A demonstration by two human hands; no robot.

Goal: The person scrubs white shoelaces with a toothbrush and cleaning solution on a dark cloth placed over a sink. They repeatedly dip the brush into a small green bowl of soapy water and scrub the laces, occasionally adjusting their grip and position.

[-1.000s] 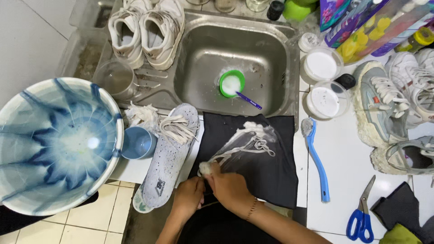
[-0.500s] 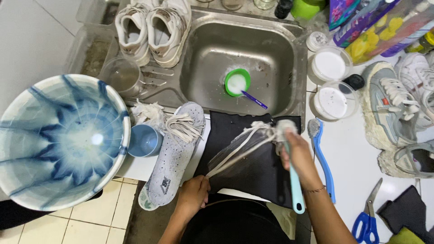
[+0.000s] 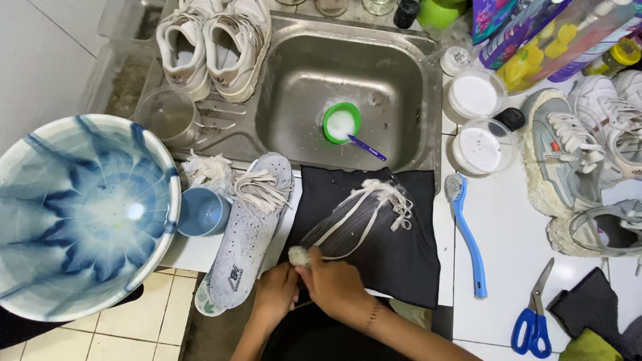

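Observation:
White shoelaces [image 3: 364, 204] lie stretched across a black cloth [image 3: 394, 257] on the counter in front of the sink. Their near ends gather in a frayed white tuft [image 3: 297, 256] at the cloth's near left corner. My left hand [image 3: 276, 293] and my right hand [image 3: 334, 286] are side by side there, both pinching these lace ends. A grey speckled insole [image 3: 247, 244] with another bundle of laces on top lies just left of the cloth.
A steel sink [image 3: 428, 100] holds a green cup [image 3: 341, 124] of white foam. White sneakers [image 3: 214, 40] sit on the drainboard. A large blue-white bowl [image 3: 80, 214], blue cup [image 3: 204, 212], blue brush [image 3: 468, 237], scissors [image 3: 531, 321], two white tubs [image 3: 476, 93] and grey sneakers [image 3: 568, 157] surround the cloth.
Half a second ago my right hand reached over the far end of the laces with a brush-like tool. It has come back to the near end beside my left hand.

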